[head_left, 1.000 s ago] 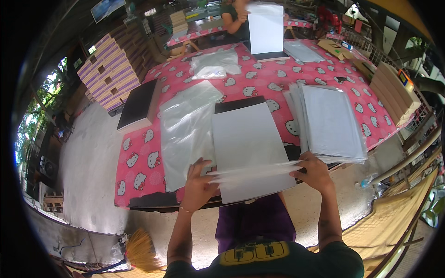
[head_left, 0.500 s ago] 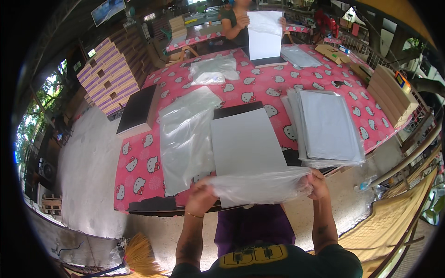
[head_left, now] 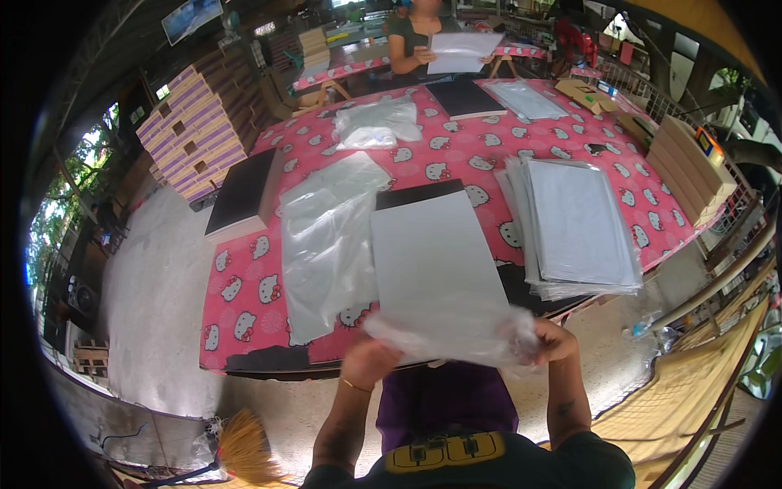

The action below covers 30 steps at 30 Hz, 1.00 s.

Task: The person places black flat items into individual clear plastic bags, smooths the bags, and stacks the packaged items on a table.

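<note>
Pink patterned cloth covered the bench [head_left: 423, 155], with stacked cartons [head_left: 191, 130] beyond its left edge and a co-worker [head_left: 411, 45] at its far edge holding a pale sheet [head_left: 460, 52]. At the middle of the near edge lay a white sheet [head_left: 436, 244], over a dark board [head_left: 419, 192] that showed past its far end. Both hands were closed on a bunched piece of clear plastic [head_left: 456, 334] across the sheet's near end, the left hand [head_left: 371, 359] gripping one side and the right hand [head_left: 555, 341] curled round the gathered other side (motion blur hid the fingertips and whether the sheet's end lay inside the plastic). Toward the left part of the bench, flat clear plastic [head_left: 330, 244] lay loose beside the sheet; to the right, near the front edge, sat a pile of plastic-covered white sheets [head_left: 578, 220]. Judging from this, the step in hand was working the plastic at the sheet's near end, perhaps to fit or straighten it. The next move seemed to call for an even, light pull from both hands, spreading the bunched film without creasing the sheet or dragging it off the near edge.
</note>
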{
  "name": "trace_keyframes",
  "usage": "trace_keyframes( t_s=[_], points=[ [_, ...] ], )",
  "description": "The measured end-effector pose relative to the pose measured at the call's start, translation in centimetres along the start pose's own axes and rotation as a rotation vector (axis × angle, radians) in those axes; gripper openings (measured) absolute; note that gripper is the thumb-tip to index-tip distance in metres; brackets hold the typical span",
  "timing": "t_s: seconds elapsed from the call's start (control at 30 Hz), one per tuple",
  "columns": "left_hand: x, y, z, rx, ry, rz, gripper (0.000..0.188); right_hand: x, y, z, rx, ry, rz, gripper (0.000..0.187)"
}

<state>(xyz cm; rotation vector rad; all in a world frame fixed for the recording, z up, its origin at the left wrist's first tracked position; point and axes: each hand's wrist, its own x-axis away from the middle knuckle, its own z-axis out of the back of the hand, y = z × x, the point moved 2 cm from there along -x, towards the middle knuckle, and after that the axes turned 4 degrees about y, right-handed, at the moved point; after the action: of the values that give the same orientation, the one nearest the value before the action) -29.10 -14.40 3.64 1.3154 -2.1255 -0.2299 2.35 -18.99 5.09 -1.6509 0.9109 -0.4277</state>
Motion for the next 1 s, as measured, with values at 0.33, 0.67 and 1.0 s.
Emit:
trace_keyframes(
  t_s=[0.33,0.67,1.0],
  points=[
    [-1.2,-0.6,2.2,-1.119,-0.601,-0.032,0.028,1.6,2.1,1.3,-0.51,0.234,0.54,0.04],
    [-1.0,0.5,2.5,-0.245,-0.378,0.063,0.044,2.1,3.1,2.8,-0.151,0.069,0.435,0.042],
    [0.3,1.7,-0.3,-0.359,-0.499,-0.308,0.025,1.2,0.6,1.6,0.032,0.025,0.284,0.052]
  ],
)
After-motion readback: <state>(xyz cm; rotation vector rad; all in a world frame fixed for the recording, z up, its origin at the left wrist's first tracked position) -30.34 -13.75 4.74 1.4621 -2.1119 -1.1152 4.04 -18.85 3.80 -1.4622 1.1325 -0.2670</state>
